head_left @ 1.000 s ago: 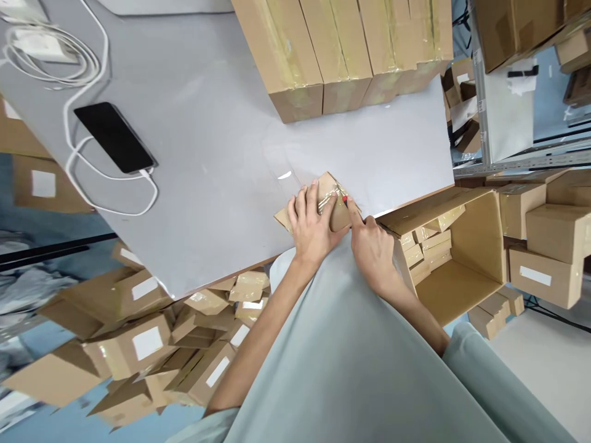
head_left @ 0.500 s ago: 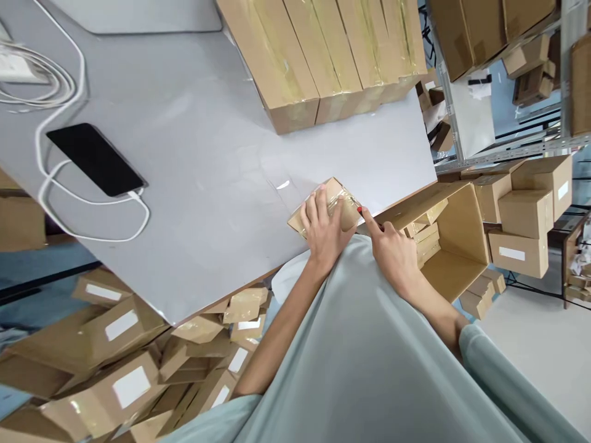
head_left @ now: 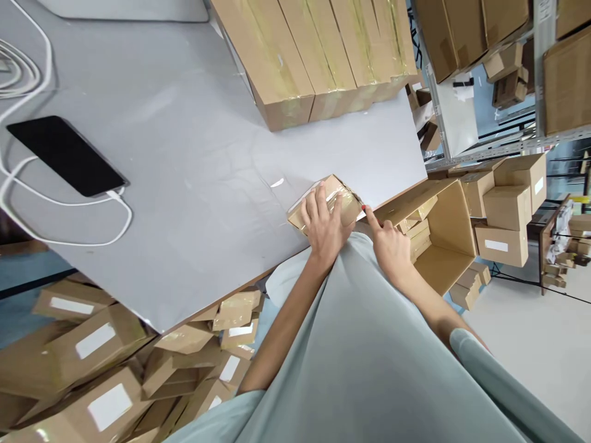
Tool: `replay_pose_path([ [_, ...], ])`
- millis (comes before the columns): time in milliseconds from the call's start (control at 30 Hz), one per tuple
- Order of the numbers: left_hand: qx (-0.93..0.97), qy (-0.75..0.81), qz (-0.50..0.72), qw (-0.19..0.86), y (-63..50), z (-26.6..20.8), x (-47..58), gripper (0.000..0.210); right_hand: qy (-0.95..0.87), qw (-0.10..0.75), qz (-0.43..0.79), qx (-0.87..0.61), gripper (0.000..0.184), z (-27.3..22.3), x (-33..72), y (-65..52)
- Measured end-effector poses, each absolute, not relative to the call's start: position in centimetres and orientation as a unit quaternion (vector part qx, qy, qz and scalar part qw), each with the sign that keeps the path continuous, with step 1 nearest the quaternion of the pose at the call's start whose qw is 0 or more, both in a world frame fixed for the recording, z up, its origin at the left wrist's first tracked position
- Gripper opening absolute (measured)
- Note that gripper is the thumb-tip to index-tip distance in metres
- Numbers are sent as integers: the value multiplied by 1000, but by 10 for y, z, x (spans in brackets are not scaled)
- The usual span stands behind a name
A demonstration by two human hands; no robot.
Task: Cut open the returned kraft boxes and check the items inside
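Observation:
A small taped cardboard box (head_left: 348,212) rests on the near edge of the grey table (head_left: 207,184). My left hand (head_left: 324,221) presses on top of it with the fingers spread. At the box's right side, my right hand (head_left: 390,243) is closed round a small cutter with a red tip (head_left: 364,208), the index finger stretched along it. Most of the cutter is hidden in the hand. Clear tape lies across the box top, and its right edge looks slit or raised there.
Several long taped cartons (head_left: 289,101) stand at the table's far side. A phone (head_left: 67,155) with a white cable lies at left. An open carton (head_left: 455,240) holding small boxes is beside my right arm. Piled boxes (head_left: 108,403) fill the lower left; shelving (head_left: 538,74) stands right.
The view has shifted slightly, so the table and phone sit further left. My right hand and the red tip have moved a little along the box's right edge; my left hand stays on top.

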State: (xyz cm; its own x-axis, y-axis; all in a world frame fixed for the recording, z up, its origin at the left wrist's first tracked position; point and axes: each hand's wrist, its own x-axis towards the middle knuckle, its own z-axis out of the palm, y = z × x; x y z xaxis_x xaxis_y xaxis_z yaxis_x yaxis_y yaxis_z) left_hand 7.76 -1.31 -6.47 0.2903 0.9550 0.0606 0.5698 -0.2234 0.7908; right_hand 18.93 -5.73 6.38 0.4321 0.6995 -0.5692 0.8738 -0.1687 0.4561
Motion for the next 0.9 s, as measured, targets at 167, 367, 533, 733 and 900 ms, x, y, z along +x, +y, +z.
replay_pose_path([
  [167,736,526,265,334,-8,-59,75,78,412,454,-210,761,75,54,226,-96],
  [367,736,535,240,339,-7,-58,75,77,458,301,-124,827,63,57,227,-100],
  [533,743,542,230,319,-6,-62,75,75,583,204,-123,777,60,49,223,-58],
  [733,759,542,206,296,-7,-63,76,75,610,274,-135,731,70,38,218,-49],
  [900,772,532,194,289,-6,-64,76,75,585,323,-158,727,70,61,242,-76],
])
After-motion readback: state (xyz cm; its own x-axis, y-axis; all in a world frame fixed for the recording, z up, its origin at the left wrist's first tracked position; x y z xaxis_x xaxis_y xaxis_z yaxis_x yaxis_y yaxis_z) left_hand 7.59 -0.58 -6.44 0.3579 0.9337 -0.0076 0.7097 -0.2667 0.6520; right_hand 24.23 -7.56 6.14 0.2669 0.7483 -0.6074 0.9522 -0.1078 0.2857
